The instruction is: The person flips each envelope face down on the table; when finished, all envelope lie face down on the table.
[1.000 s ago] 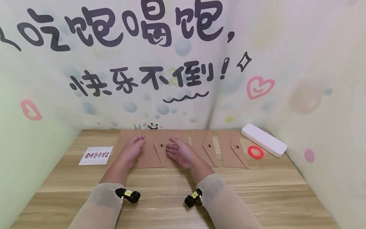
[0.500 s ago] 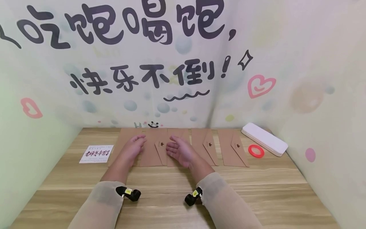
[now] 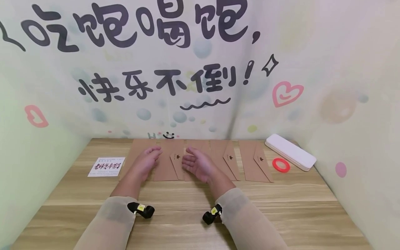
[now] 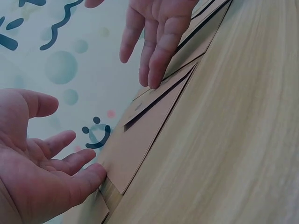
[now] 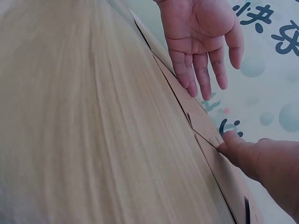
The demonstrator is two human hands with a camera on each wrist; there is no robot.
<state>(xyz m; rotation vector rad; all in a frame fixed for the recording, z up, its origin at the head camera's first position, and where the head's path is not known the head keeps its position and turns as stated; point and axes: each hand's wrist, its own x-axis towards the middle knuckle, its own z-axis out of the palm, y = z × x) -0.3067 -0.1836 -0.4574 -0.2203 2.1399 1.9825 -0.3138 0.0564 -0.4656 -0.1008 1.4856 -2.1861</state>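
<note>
Several brown paper envelopes lie side by side along the back of the table in the head view. My left hand (image 3: 146, 164) is over the leftmost envelope (image 3: 141, 146) and the edge of the second envelope (image 3: 164, 170), palm facing inward, fingers loosely bent and holding nothing. Facing it, my right hand (image 3: 200, 166) is over the third envelope (image 3: 197, 143), with relaxed fingers and nothing in them. The second envelope's pointed flap with a small dark crown print shows between the hands. Both wrist views show the two palms facing each other, apart, close over the envelopes.
A white printed card (image 3: 106, 167) lies left of the envelopes. To the right are a fourth envelope (image 3: 219, 152), a fifth envelope (image 3: 248, 161), a red ring (image 3: 274, 164) and a long white case (image 3: 290, 152). Printed cloth (image 3: 200, 121) stands behind the wood-grain table (image 3: 175, 222).
Both hands keep their pose and place over the envelopes. Only the head view has shifted a little, so the scene sits slightly higher and further right.
</note>
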